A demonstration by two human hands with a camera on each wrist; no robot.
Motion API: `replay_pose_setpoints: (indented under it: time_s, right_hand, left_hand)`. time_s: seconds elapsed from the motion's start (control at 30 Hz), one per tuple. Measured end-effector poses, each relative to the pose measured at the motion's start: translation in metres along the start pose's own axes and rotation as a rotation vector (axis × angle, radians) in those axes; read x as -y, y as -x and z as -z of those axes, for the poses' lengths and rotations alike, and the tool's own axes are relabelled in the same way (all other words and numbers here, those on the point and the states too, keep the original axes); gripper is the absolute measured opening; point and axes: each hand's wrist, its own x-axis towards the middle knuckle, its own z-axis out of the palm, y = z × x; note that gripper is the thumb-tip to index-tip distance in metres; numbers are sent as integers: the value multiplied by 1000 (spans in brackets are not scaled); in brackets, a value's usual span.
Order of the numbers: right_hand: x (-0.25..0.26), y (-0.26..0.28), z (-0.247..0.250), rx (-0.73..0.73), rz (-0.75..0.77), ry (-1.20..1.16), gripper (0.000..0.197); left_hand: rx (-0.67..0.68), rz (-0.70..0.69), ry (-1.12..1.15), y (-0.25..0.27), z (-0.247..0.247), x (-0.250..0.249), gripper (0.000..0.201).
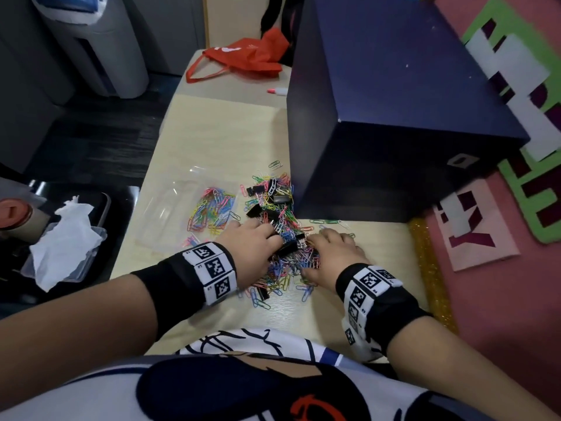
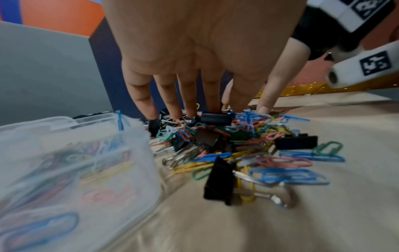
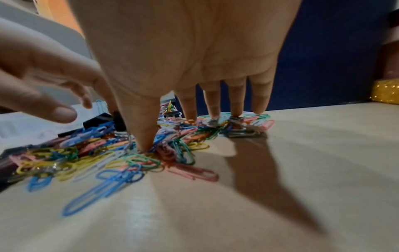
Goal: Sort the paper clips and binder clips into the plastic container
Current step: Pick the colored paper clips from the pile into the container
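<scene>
A heap of coloured paper clips and black binder clips (image 1: 280,214) lies on the pale table (image 1: 224,138), up against a dark blue box. Left of the heap stands the clear plastic container (image 1: 179,208) with coloured paper clips inside; the left wrist view shows it close up as the container (image 2: 64,162). My left hand (image 1: 258,247) reaches into the heap with straight fingers (image 2: 187,102), their tips by a black binder clip (image 2: 215,118). My right hand (image 1: 331,253) is spread beside it, fingertips (image 3: 148,136) pressing on the clips. Neither hand holds anything.
The dark blue box (image 1: 394,117) walls off the far right of the table. A red bag (image 1: 243,59) and a marker (image 1: 277,91) lie at the far end. A clear tray with tissue (image 1: 63,238) sits off the left edge. A gold glitter strip (image 1: 431,268) lines the right edge.
</scene>
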Motion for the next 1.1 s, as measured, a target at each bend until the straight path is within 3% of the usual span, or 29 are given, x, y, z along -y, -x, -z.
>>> replay_pose_setpoints:
  time_s: [0.17,0.27,0.33,0.4,0.53,0.7,0.83,1.0,1.1]
  right_hand:
    - [0,-2,3,-203,119,-71,57]
    - [10,-6,5,-171,262,-35,52]
    - [17,-9,4,-115,273,42,50]
    - [20,-10,2,-102,262,59,45]
    - [15,-5,2,-192,235,-167,36]
    - [-8,-9,14,-406,-39,-334,35]
    - [-24,-14,17,-373,-153,-110,43]
    - [-8,-20,12,-306,87,-79,35]
    - [3,-23,7,-181,166,-26,38]
  left_hand:
    - [27,61,13,-5,5,0,41]
    - [47,113,34,-10,4,-8,44]
    - [81,162,55,-11,3,-9,43]
    - [98,182,73,-10,1,-7,41]
    - [109,244,100,-6,2,2,41]
    - [52,272,41,-6,4,-5,42]
    - [17,88,52,-13,1,-28,37]
    - [92,80,63,-16,-9,-43,48]
    - [104,100,52,-18,-12,-41,38]
